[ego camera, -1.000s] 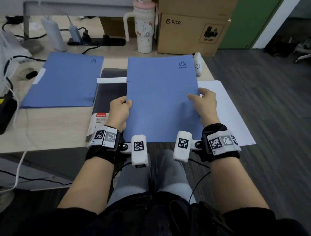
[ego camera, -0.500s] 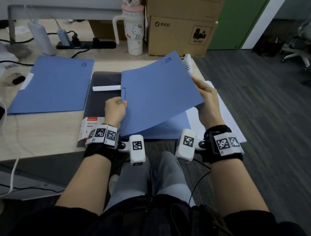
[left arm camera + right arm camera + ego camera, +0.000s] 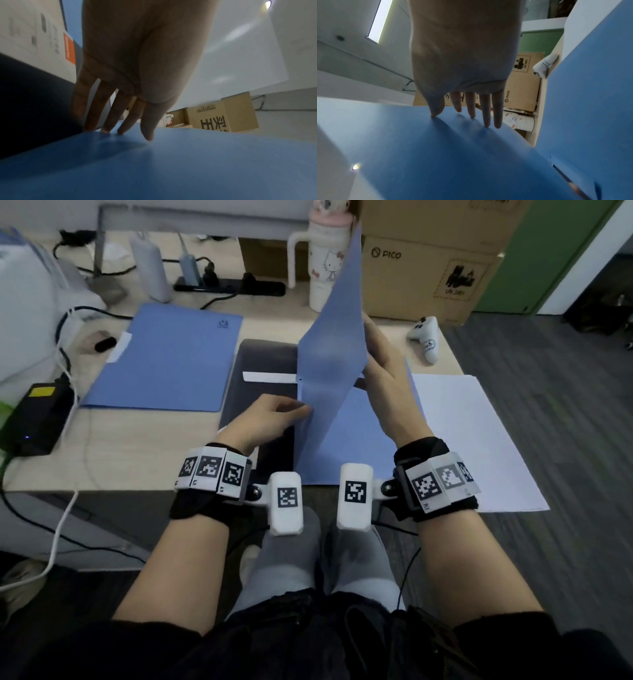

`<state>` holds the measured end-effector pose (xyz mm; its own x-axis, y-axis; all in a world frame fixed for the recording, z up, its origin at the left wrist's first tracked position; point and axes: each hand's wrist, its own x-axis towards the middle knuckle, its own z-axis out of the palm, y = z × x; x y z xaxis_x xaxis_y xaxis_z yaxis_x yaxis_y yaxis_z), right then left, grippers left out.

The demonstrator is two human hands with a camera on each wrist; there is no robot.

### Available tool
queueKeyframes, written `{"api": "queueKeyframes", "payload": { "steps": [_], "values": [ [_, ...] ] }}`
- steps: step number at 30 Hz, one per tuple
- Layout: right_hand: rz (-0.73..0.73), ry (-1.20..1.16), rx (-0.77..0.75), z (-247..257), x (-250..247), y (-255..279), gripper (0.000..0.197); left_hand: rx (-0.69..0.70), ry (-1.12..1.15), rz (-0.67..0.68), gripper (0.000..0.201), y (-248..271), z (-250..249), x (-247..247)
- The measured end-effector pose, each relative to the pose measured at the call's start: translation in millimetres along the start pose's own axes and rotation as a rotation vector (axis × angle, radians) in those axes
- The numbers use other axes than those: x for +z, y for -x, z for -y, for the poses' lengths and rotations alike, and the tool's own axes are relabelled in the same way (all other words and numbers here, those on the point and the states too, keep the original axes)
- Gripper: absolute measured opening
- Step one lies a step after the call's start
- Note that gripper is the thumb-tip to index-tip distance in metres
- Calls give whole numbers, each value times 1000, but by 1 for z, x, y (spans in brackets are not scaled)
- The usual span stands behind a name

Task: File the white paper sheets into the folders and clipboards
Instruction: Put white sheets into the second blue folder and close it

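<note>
A blue folder lies in front of me on the desk; its front cover stands almost upright and its back cover lies flat. My left hand touches the cover's outer face low near the spine with straight fingers. My right hand is inside the folder, its straight fingers pressing the cover's inner face. White paper sheets lie to the folder's right. A black clipboard lies partly under the folder, and a second, closed blue folder lies to its left.
A Hello Kitty tumbler and a cardboard box stand at the back. A white controller lies at the back right. A power strip and a black adapter with cables sit on the left.
The folder's front cover has swung up from flat to nearly upright. My right hand went from the cover's right edge to inside the folder; my left hand stayed by the spine.
</note>
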<state>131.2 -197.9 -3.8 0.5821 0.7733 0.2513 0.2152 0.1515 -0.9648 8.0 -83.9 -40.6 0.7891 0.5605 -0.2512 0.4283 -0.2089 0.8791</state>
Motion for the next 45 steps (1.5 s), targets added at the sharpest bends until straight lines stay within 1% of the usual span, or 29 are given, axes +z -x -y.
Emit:
{"api": "queueKeyframes", "payload": {
  "steps": [2, 3, 6, 9, 12, 15, 16, 18, 19, 20, 22, 24, 26, 29, 32, 33, 35, 37, 39, 42, 45],
  "values": [
    [57, 28, -19, 0, 13, -5, 53, -16, 21, 66, 40, 12, -2, -9],
    [78, 33, -17, -1, 20, -7, 54, -11, 33, 89, 40, 17, -2, -14],
    [145, 44, 14, -6, 39, -13, 61, 58, 97, 88, 33, 32, -1, -28],
    [226, 101, 109, -11, 60, -17, 65, 146, 207, -1, 31, 43, 7, -46],
    [277, 240, 182, -21, 75, -22, 73, 209, 282, -103, 31, 49, 18, -63],
    [325, 412, 301, -37, 90, -25, 87, 202, 444, -165, 30, 52, 32, -80],
    [337, 457, 335, -42, 95, -26, 88, 194, 496, -199, 34, 54, 36, -85],
    [361, 539, 379, -50, 101, -28, 91, 183, 596, -247, 50, 57, 43, -93],
    [376, 572, 398, -53, 105, -29, 93, 174, 659, -268, 55, 59, 47, -97],
    [392, 604, 414, -56, 108, -30, 95, 169, 727, -298, 56, 59, 51, -102],
    [427, 679, 445, -60, 114, -32, 97, 139, 818, -385, 46, 60, 59, -108],
    [467, 750, 466, -62, 117, -33, 97, 97, 838, -472, 34, 58, 69, -113],
    [504, 798, 483, -63, 120, -33, 97, 65, 859, -552, 28, 56, 78, -119],
    [558, 879, 494, -66, 121, -32, 98, -19, 759, -717, 29, 54, 84, -127],
    [597, 945, 484, -67, 122, -33, 101, -57, 602, -863, 16, 49, 91, -131],
    [609, 964, 480, -67, 122, -34, 101, -62, 499, -894, 15, 47, 95, -132],
    [629, 986, 481, -66, 121, -37, 100, -80, 263, -921, 23, 41, 101, -131],
    [645, 988, 479, -65, 117, -42, 99, -63, 127, -897, 26, 34, 98, -126],
    [660, 991, 468, -64, 112, -47, 95, 11, 60, -811, 27, 23, 92, -119],
    [651, 929, 446, -62, 102, -51, 87, 107, -65, -620, 29, 8, 79, -102],
    [550, 883, 389, -60, 92, -52, 80, 177, -165, -394, 33, -8, 64, -79]
  ]
}}
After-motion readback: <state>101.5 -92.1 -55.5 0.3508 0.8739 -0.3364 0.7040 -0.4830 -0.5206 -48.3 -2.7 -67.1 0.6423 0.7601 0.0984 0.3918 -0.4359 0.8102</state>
